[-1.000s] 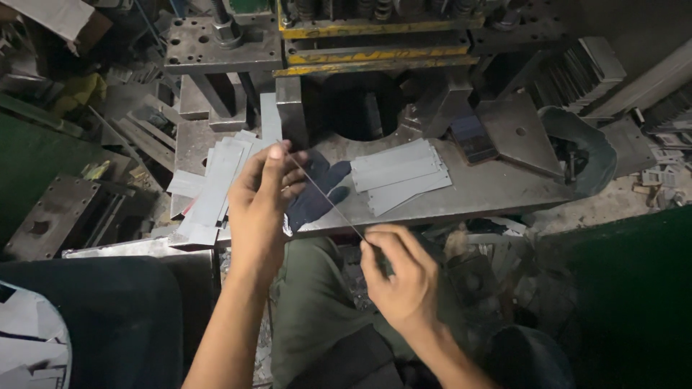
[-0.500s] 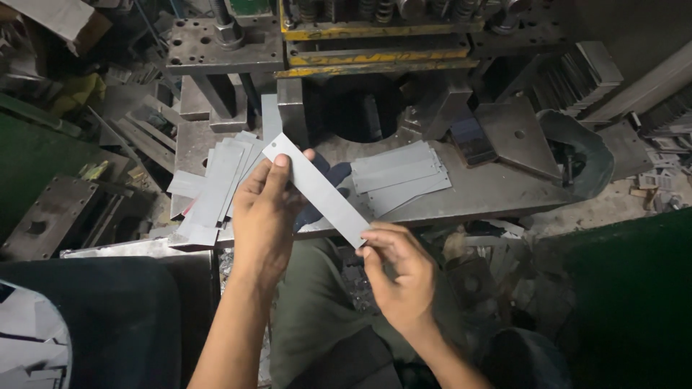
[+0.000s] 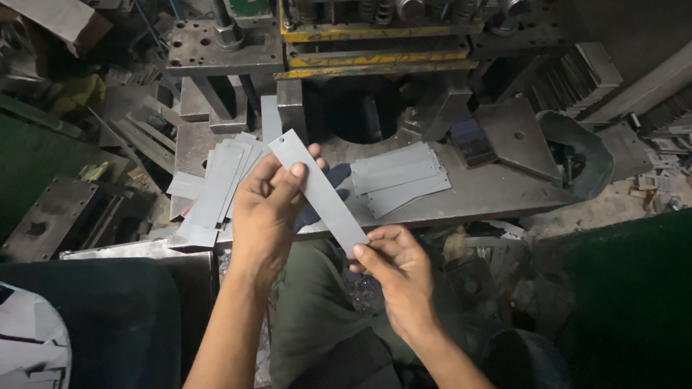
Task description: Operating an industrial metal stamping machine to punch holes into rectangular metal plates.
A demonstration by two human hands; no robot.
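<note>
A grey metal strip sits at the centre of the frame, held between both hands and running on a slant from upper left to lower right. A second ago it showed only its thin edge, like a dark line; half a second ago it was already turning; now its broad flat face is up toward the camera, with a small hole visible near the upper end. The left hand pinches the upper part, thumb on the face and fingers curled behind. The right hand pinches the lower end between thumb and fingertips. Both hands have barely shifted place, so the change is a roll of the strip about its length (the face is now open to inspection, which suggests the person is checking it).

Behind the hands lies the desk, a steel press bed. On it, left of centre, a fanned pile of strips touches the left hand's edge in the picture; right of centre a neater stack lies apart. The press, with yellow-edged plates, fills the top of the frame.
</note>
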